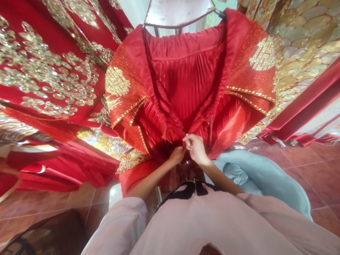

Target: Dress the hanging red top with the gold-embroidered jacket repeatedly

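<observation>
The red garment (pixel 186 88) hangs at twelve o'clock, its pleated cloth probably soft, light and slippery. The left hand (pixel 177 155) and right hand (pixel 197 148) pinch it at the neckline's (pixel 183 131) six o'clock, a sound hold clear of the delicate-looking gold trim (pixel 250 92).

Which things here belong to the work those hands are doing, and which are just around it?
In the work:
- left hand
- right hand
- red garment, at its front

Just around:
- jewelled red cloth
- gold-patterned cloth
- pale blue chair, apparently
</observation>
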Tool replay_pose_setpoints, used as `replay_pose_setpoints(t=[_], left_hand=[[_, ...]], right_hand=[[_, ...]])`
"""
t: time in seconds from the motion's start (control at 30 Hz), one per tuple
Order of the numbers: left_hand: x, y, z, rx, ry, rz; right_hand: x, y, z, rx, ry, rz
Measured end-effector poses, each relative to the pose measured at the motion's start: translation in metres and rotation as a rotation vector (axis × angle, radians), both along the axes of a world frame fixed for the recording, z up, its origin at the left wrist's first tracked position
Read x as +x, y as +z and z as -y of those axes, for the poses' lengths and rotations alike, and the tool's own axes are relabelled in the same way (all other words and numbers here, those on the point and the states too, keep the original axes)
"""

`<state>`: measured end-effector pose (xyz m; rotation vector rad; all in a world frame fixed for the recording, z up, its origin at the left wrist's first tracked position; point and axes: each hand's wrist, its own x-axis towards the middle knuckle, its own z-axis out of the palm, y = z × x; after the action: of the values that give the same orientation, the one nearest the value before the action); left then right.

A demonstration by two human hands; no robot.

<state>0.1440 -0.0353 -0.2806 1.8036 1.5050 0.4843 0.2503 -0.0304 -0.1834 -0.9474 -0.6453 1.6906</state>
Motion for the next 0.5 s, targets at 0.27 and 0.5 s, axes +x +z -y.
replay_pose_setpoints(t=[0.27,0.5], left_hand=[[0.001,0.07,0.001,0.208,0.226,-0.487],[0.019,0.096,-0.019,0.197,0.076,-0.631]], right_hand=[[0.006,0.022,-0.002,0.081,-0.049,-0.066],[0.001,0.013,-0.005,0.048,-0.01,-0.124]])
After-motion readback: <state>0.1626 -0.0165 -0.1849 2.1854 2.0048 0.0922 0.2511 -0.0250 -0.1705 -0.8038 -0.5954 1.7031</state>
